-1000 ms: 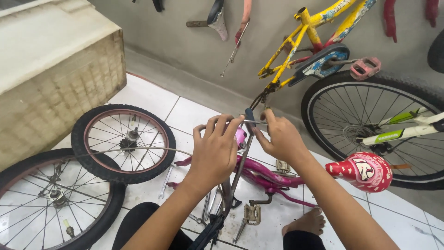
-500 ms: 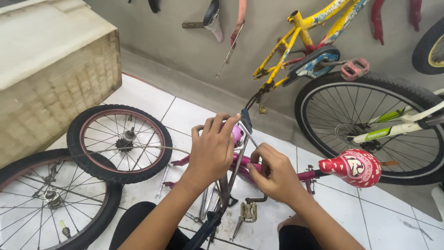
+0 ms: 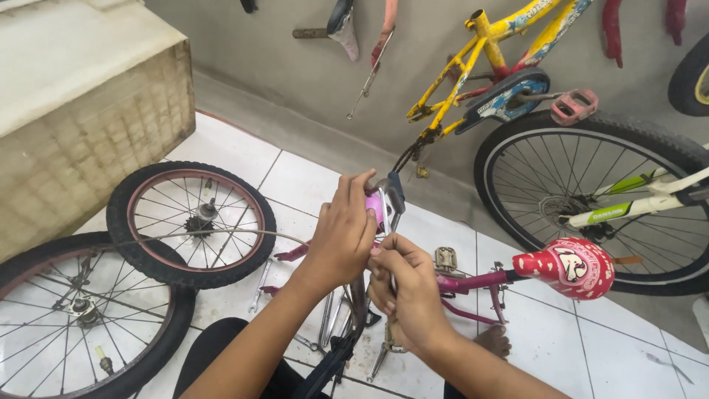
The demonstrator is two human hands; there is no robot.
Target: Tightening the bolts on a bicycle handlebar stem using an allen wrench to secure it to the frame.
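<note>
Your hands on the bike frame (image 3: 465, 284) at centre, two wheels (image 3: 190, 223) on the floor to your left, big wheel (image 3: 591, 199) right, box (image 3: 81, 103) far left.

Both my hands raised, close together.
Left hand (image 3: 343, 236) curled shut, fingers up; right hand (image 3: 402, 284) clenched just below it.

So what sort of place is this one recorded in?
Probably a small bicycle repair spot: loose wheels lie on the tiled floor, a bare yellow frame leans against the wall, and both hands work on a pink child's bike.
</note>
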